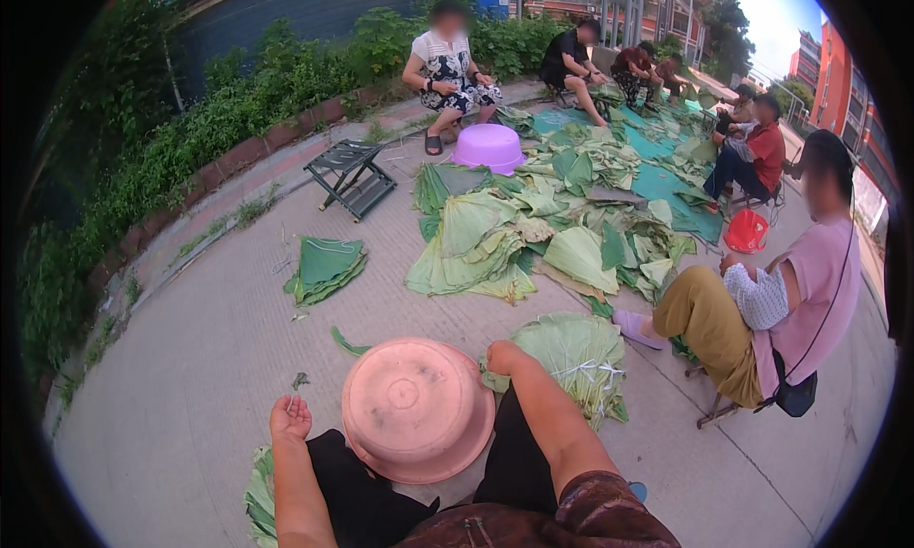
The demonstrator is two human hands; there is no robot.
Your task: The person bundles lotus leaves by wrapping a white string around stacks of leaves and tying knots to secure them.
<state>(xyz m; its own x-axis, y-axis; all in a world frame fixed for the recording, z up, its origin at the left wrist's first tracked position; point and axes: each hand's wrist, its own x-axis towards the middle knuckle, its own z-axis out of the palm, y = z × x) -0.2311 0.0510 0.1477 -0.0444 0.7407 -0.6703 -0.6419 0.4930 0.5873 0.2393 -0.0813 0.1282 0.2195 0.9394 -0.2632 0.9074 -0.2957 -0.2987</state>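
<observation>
A pink plastic basin [405, 396] stands upside down between my knees, its round base facing up. To the left of it, my left hand [290, 418] is turned palm up with the fingers curled in; a small pale bit shows at the fingertips, too small to name. Just right of the basin's far rim, my right hand [505, 357] is closed on a green leaf [495, 381], its fingers partly hidden. Beside that hand lies a bundle of large flat green leaves [576, 358], tied with white string.
A small leaf stack [326, 268] and a folding stool [350, 177] lie ahead left. Beyond are a big leaf heap [476, 239] and a purple basin [488, 148]. A person in pink [809, 300] sits at right near a red bucket [745, 231]; several others sit farther off.
</observation>
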